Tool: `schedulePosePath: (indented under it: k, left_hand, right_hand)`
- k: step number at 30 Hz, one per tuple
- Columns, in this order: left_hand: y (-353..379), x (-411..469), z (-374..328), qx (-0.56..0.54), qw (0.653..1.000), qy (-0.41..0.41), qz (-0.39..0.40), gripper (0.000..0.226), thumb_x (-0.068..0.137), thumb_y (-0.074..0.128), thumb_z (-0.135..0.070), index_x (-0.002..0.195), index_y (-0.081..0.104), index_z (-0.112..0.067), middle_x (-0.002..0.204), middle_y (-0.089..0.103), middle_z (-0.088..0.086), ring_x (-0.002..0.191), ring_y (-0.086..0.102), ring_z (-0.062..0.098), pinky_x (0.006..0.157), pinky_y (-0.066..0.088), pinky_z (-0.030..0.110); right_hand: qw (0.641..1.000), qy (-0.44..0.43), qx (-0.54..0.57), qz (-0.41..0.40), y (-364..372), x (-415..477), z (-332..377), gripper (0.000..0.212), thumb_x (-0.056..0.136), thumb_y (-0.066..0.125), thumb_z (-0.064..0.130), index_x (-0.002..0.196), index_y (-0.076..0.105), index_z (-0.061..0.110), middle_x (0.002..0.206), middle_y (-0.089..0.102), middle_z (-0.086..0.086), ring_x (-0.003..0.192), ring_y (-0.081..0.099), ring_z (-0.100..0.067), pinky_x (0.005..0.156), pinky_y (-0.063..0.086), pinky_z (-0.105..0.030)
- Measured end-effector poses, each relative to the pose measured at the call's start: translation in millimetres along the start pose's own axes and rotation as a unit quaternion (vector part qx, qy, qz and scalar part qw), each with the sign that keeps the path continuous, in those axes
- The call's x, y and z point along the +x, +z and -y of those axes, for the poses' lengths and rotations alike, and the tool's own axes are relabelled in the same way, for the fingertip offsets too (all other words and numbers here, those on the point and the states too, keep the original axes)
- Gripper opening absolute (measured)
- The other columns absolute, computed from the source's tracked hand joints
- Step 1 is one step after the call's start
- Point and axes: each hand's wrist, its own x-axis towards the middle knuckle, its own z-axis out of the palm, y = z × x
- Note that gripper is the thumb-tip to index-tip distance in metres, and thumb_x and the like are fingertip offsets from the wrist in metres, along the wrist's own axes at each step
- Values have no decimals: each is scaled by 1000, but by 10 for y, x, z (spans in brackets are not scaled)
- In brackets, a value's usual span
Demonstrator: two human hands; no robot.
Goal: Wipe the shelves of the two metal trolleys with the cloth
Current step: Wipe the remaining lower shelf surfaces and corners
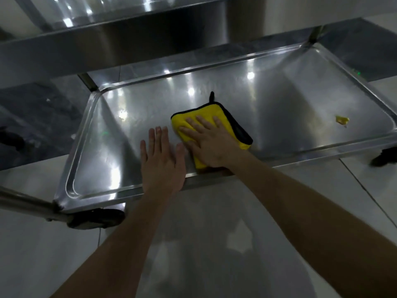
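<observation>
A folded yellow cloth [191, 119] with a black edge lies on the bottom shelf [290, 100] of a shiny metal trolley, near the shelf's front rim. My right hand [209, 143] lies flat on the cloth, fingers spread, pressing it onto the metal. My left hand [162, 160] rests flat and empty on the shelf just left of the cloth, fingers together. A small yellow scrap [342, 120] sits on the shelf at the far right.
A higher trolley shelf [64, 46] juts out above, at the top left. Black castor wheels sit at the front left corner [96, 218] and at the right [384, 158]. Pale floor tiles lie in front, dark floor behind.
</observation>
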Motion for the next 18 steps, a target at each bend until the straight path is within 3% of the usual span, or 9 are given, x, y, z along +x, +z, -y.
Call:
schedulePosePath:
  k: [6, 12, 15, 18]
  left_hand:
    - [27, -24, -1, -9, 1000, -7, -14, 86, 105, 2, -64, 174, 14, -14, 183, 10, 4, 169, -5, 16, 137, -1, 47]
    - [43, 18, 6, 1, 1000, -18, -12, 86, 103, -1, -64, 175, 10, -17, 183, 5, 1, 168, -10, 12, 137, -2, 45]
    - [25, 34, -17, 1, 1000, -17, -12, 85, 103, 3, -61, 174, 14, -15, 183, 8, 3, 169, -6, 14, 137, 1, 47]
    - [3, 33, -22, -1, 1000, -15, -24, 84, 103, 5, -59, 174, 17, -14, 183, 11, 5, 169, -4, 16, 137, 1, 48]
  right_hand:
    - [999, -46, -2, 12, -71, 251, -561, 60, 109, 13, 62, 168, 11, 48, 179, 3, 12, 165, -2, -15, 133, -1, -52]
    - [992, 115, 10, 46, -344, 1385, -988, 60, 109, 20, 59, 168, 9, 49, 179, -3, 9, 166, -5, -20, 130, -6, -60]
    - [993, 101, 26, 50, -347, 1235, -770, 60, 110, 22, 55, 169, 13, 45, 180, -2, 8, 166, -5, -22, 130, -4, -62]
    - [999, 33, 17, 31, -275, 537, -471, 58, 112, 24, 51, 169, 15, 44, 180, 3, 8, 166, 1, -22, 131, 2, -59]
